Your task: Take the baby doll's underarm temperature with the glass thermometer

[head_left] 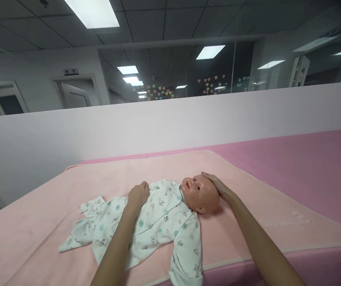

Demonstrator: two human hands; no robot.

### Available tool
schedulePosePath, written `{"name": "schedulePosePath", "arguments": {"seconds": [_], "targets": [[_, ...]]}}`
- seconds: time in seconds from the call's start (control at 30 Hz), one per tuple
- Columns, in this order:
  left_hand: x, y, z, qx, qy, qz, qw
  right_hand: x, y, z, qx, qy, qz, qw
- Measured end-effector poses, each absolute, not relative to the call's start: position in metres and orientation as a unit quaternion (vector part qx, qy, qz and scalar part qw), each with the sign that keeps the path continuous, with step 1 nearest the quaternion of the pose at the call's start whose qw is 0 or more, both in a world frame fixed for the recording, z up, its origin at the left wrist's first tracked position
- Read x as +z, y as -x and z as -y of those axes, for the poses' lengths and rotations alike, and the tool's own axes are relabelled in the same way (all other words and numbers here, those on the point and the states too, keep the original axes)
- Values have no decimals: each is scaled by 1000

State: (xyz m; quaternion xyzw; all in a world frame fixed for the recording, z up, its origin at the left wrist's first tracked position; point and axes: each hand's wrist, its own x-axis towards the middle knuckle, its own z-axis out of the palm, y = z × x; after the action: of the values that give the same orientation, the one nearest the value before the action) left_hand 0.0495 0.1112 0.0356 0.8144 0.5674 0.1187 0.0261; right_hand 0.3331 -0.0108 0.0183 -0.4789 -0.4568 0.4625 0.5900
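A baby doll [202, 194] lies on its back, its head to the right, in a white romper [166, 214] with small animal and dot prints and snaps down the front. My left hand [138, 194] rests at the far side of the doll's middle, fingers curled. What those fingers hold, if anything, is hidden behind the hand. Against the top of the doll's bare head lies my right hand [216, 186], its fingers stretched out along the crown. The near sleeve [186, 250] points toward me at the table edge, and the romper's legs spread left.
Under the doll is a peach blanket [248, 198] with a pale edge, spread over a pink padded surface [307, 167]. A low white wall [170, 123] runs along the back, with glass panes above it.
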Motion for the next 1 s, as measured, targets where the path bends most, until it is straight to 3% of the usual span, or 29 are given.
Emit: {"name": "schedulePosePath", "arguments": {"seconds": [0.57,0.8,1.0], "targets": [[35,-47,-113,113,-825,-553,15,-3,-343,-3,516,497,366,594],[35,-46,-114,117,-830,-545,13,-17,-366,-22,360,479,248,761],[35,-47,-113,107,-825,-554,26,-2,-362,-20,280,448,282,801]]}}
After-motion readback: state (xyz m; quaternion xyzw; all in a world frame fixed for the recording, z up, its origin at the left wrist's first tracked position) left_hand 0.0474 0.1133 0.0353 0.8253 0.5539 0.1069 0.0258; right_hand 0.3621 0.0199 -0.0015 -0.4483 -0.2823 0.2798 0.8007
